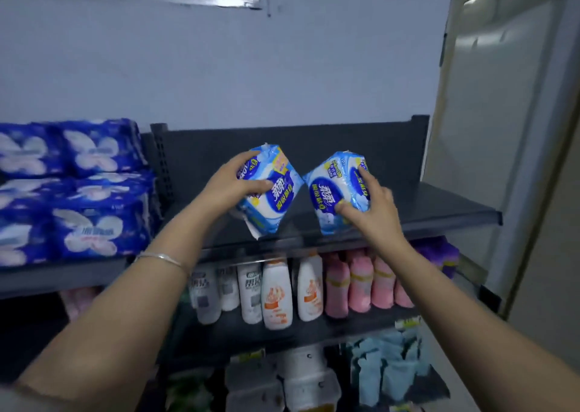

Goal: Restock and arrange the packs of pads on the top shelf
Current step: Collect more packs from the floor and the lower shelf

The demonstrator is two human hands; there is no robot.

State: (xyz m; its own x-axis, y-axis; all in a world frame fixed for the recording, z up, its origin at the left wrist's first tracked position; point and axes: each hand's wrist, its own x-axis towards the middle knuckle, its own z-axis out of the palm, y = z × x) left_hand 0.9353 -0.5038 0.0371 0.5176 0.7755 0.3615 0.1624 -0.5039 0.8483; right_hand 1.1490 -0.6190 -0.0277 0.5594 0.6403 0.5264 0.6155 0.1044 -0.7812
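Two light-blue and white packs of pads are held over the dark top shelf (423, 204). My left hand (229, 185) grips the left pack (276, 201), which is tilted with a lower corner hanging near the shelf's front edge. My right hand (370, 207) grips the right pack (329, 198), also tilted, its lower end low over the shelf. The two packs almost touch at their upper inner corners. The shelf surface around them is bare.
Stacked dark-blue packs (88, 188) fill the neighbouring shelf to the left. Below the top shelf stand white bottles (276, 292) and pink bottles (361, 283); lower still are pale blue items (386, 364). A grey wall is behind, a door frame (502, 129) to the right.
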